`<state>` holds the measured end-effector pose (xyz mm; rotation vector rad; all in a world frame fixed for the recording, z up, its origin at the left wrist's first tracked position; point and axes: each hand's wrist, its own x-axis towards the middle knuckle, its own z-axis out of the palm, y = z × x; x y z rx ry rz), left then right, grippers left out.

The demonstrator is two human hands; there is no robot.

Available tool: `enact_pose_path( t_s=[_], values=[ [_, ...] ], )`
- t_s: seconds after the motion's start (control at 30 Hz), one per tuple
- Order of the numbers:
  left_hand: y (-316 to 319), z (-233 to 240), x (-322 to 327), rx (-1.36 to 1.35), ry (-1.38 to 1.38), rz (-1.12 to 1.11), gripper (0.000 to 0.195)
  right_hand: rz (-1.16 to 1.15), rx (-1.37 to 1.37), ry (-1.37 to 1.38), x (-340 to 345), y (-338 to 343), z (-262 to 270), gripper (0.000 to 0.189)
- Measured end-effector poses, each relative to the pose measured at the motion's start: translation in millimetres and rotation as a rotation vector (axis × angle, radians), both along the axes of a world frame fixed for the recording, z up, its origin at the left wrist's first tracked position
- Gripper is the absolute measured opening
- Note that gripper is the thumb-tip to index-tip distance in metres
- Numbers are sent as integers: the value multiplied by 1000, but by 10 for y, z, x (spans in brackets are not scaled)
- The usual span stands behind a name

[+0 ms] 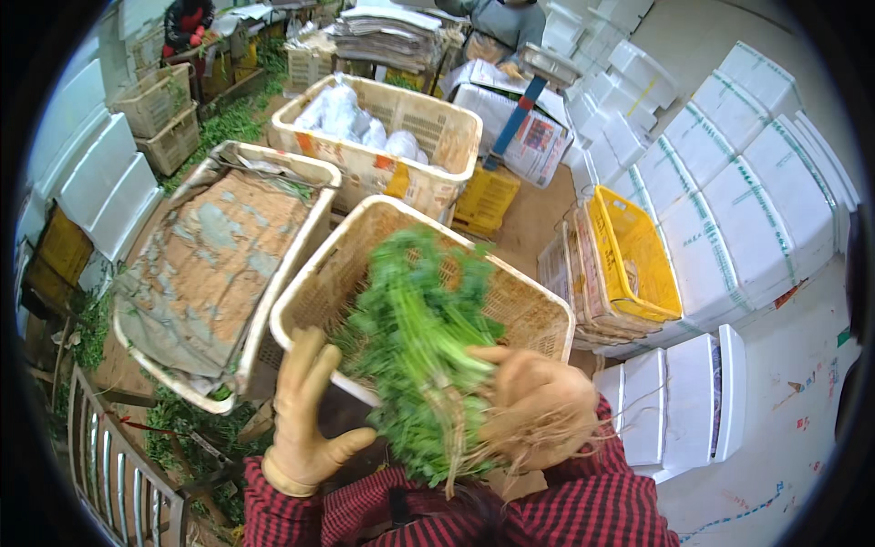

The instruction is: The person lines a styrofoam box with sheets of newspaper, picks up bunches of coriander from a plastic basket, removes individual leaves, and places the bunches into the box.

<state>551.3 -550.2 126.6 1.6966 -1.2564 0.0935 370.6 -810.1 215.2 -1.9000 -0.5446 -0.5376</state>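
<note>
My right hand (540, 410), in a tan rubber glove, grips a bunch of leafy green stalks (417, 321) resembling Chinese celery. Its pale stems and stringy roots (547, 431) trail around the glove, and the leaves reach over a white perforated plastic crate (396, 208). More green leaves (410, 437) show beneath the stems, close to my body; whether they belong to the same bunch I cannot tell. At the crate's near left corner, my left hand (307, 417) is raised with its gloved fingers apart and nothing in them. The bunch hides much of the crate's inside.
Left stands a crate covered with worn, torn sheeting (219, 253). Behind is a crate of white plastic bags (342, 116). A yellow crate (636, 267) tops a stack at right, beside piled foam boxes (724, 225). A metal rack (123, 465) stands lower left. Two people work at the back.
</note>
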Motion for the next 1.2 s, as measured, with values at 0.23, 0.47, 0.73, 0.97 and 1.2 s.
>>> enact_pose_path(
  t_s=[0.23,0.47,0.73,0.97,1.2],
  values=[
    [1824,570,116,334,-139,44,125,587,361,-32,913,1939,102,25],
    [3576,-337,-894,-65,1077,83,139,796,400,827,1565,3580,-224,22],
    [4590,-881,-1507,-170,1024,644,123,1073,427,998,2006,4762,-301,12],
    [5037,-691,-1734,-166,831,1081,97,1410,383,1002,2563,5903,-540,14],
    [4989,332,-1018,-224,807,1325,84,1526,542,1159,3420,6397,-343,18]
  ],
)
